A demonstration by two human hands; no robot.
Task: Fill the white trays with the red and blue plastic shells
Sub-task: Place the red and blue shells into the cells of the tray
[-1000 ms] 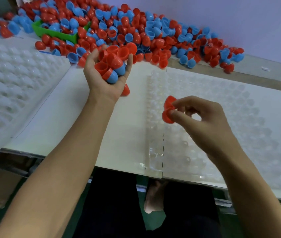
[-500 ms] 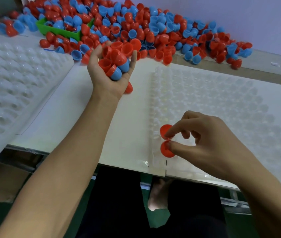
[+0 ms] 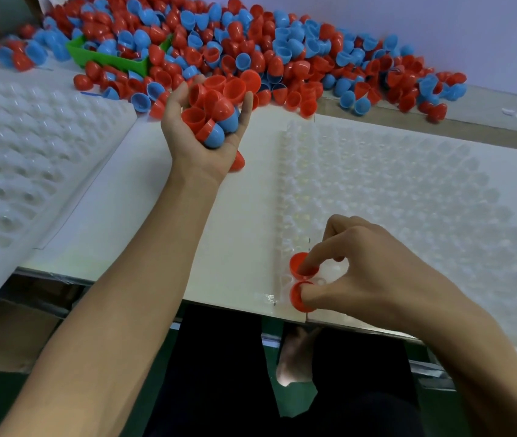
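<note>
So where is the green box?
The green plastic box sits at the far left of the head view, half buried in the pile of red and blue plastic shells, just beyond the left white tray.

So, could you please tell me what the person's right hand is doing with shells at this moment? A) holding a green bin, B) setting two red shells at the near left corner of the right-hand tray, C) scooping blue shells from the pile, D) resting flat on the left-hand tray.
B: the right hand touches two red shells at the near left corner of the right-hand tray.
</note>
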